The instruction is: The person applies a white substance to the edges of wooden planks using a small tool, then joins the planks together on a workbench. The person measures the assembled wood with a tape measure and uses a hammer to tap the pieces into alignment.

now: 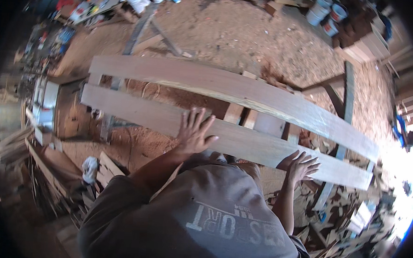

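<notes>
Two long wooden boards lie side by side across trestles, with a gap between them. On the near board [243,140] rests my left hand [195,132], its fingers spread flat at about the middle of the length. Farther right, my right hand [301,166] lies on the same board close to its near edge, fingers stretched and apart. Neither hand grips anything. The far board [209,84] is untouched. Through the gap show short wood blocks [234,112] and a pale flat piece [269,125] beneath the boards.
Trestle legs [348,93] stand out past the boards at the right and far left. Sawdust covers the ground. White buckets [319,13] stand at the far right, beside stacked timber [367,44]. Offcuts [351,232] litter the near right; planks [46,164] lean at the left.
</notes>
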